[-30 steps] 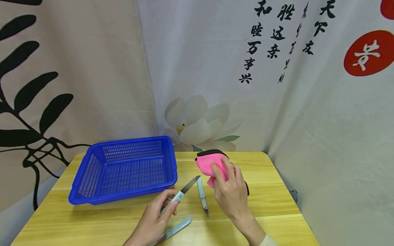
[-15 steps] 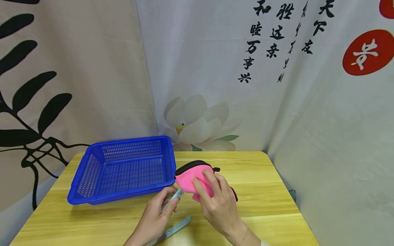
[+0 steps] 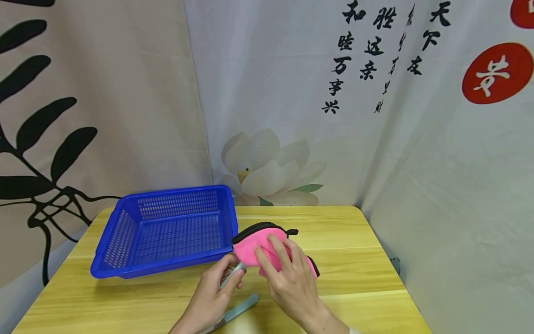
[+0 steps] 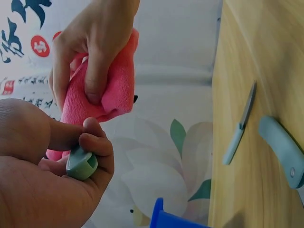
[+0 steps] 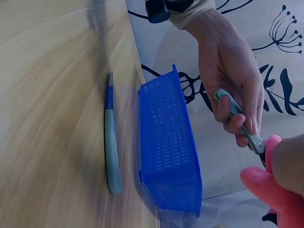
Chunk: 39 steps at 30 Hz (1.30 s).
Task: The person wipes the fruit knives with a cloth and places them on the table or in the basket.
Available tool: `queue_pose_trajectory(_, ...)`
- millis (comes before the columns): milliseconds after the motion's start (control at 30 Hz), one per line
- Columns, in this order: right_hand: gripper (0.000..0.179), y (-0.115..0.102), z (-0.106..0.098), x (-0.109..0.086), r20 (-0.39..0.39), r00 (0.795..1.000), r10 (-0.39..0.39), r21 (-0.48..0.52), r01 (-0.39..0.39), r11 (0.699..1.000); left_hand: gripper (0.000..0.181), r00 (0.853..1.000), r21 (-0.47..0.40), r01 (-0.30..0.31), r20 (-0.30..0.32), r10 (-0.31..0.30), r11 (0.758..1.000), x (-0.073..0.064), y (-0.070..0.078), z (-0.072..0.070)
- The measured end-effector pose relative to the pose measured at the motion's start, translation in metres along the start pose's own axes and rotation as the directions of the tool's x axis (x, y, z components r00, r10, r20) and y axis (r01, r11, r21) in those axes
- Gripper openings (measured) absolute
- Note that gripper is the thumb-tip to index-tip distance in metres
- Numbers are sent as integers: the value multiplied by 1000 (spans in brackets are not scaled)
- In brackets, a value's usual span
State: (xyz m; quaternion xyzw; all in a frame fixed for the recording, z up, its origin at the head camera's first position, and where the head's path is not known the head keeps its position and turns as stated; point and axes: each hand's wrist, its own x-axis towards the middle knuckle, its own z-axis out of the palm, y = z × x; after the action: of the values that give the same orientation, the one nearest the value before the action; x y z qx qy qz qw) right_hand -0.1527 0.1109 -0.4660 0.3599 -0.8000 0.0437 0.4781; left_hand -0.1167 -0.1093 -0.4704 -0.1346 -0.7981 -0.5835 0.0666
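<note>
My left hand [image 3: 210,292] grips the light blue-green handle of a knife [image 5: 256,141], its blade end pointing away from me. The fingers of my right hand [image 3: 292,283] pinch a folded pink cloth [image 3: 252,246] with black edging. That cloth laps over the blade, hiding nearly all of it; a short dark piece shows beside the handle in the right wrist view. On the table near my left hand lies a second knife [image 3: 242,308] with a similar handle. A third, smaller-looking knife [image 4: 240,130] lies on the table in the left wrist view, covered from sight in the head view.
A blue plastic basket [image 3: 167,271] with perforated walls stands at the left back of the wooden table [image 3: 354,269], its near right corner close to the cloth. Behind the table hangs a printed curtain [image 3: 267,93].
My right hand has brought the pink cloth left and toward me, from beside the knife onto its blade. The blade and the third knife have become covered in the head view. My left hand stays nearly still.
</note>
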Motion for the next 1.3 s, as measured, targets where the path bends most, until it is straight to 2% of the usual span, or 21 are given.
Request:
queue_pose_trajectory(133,41,5,1,-1,17,999,33,-10,-33,999,11,1000,-10,4,10,-3,1000,0,0,-1)
queue_pose_trajectory(367,37,16,5,-3,9,998,70,-12,-70,997,14,998,-3,55,9,-55,998,-2,1,-3)
queue_pose_trajectory(633,40,27,9,-3,7,991,137,23,-137,990,15,998,8,56,-1,-56,998,-6,0,-5)
queue_pose_trajectory(733,38,31,10,-3,-13,989,147,26,-147,989,15,999,4,39,2,-39,999,-7,0,-5)
queue_pose_trajectory(833,34,36,10,-2,-19,988,156,27,-155,988,15,1000,4,-1,1,1,1000,-8,-2,-6)
queue_pose_trajectory(967,31,46,8,-2,-6,981,194,33,-194,981,15,999,0,-33,12,33,999,-10,-3,-7)
queue_pose_trajectory(1033,35,49,6,-2,-10,976,216,37,-216,976,15,1000,-4,-20,18,20,1000,-10,-3,-7)
queue_pose_trajectory(1133,31,46,2,-2,-17,974,225,52,-224,973,15,999,-5,36,17,-36,999,-9,-3,-6)
queue_pose_trajectory(1300,35,23,-3,-1,-45,990,131,61,-128,990,15,990,-12,143,8,-143,990,-4,0,-3)
